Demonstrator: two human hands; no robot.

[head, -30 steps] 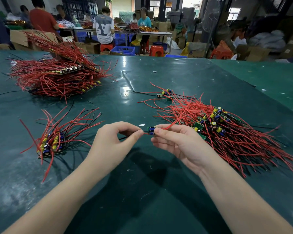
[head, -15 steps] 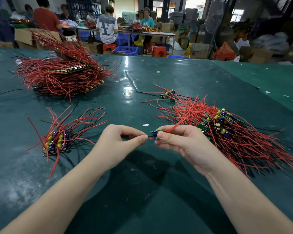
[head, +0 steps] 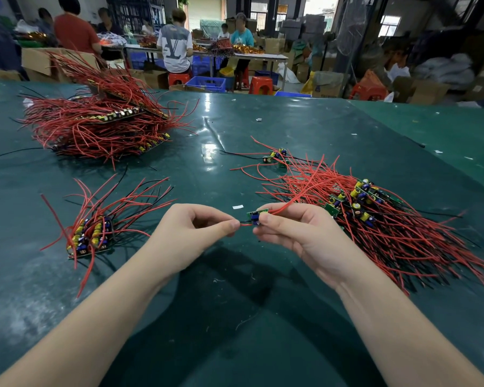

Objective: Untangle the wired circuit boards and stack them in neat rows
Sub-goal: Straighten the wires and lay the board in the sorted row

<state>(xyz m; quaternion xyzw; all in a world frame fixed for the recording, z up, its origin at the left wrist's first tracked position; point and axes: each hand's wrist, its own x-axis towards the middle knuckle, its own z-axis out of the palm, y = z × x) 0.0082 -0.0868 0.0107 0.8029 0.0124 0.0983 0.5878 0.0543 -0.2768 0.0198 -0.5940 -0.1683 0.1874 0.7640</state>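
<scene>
Above the dark green worktop (head: 235, 344), the right hand (head: 299, 236) pinched a small circuit board (head: 257, 216) between thumb and fingers. The left hand (head: 187, 236) pinched the board's short wires just beside it. A tangled pile (head: 389, 219) of boards lay to the right, a small stack (head: 91, 236) to the left, and a large stack (head: 101, 121) far left.

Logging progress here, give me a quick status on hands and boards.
Right hand grips one small board. Left hand pinches its wire. Tangled pile at right, small stack at left. Nothing in the way.
</scene>
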